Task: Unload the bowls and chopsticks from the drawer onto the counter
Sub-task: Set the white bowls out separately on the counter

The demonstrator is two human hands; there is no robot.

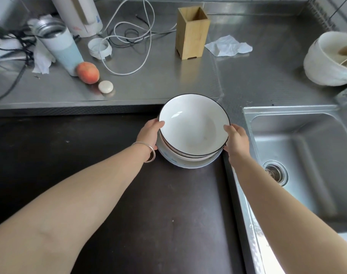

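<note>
While my left hand [150, 133] and right hand [236, 139] are gripping opposite rims of the stack of bowls [192, 131], I'm holding it over the dark surface [89, 165], top edge overlapping the steel counter [149, 86], sink [299, 155] just to its right; chopsticks not visible

A single head-worn view looks forward and steeply down from above the dark open drawer [129, 194], close over both forearms. It faces the steel counter [149, 86] and back wall, with the sink [299, 151] at right.
</note>
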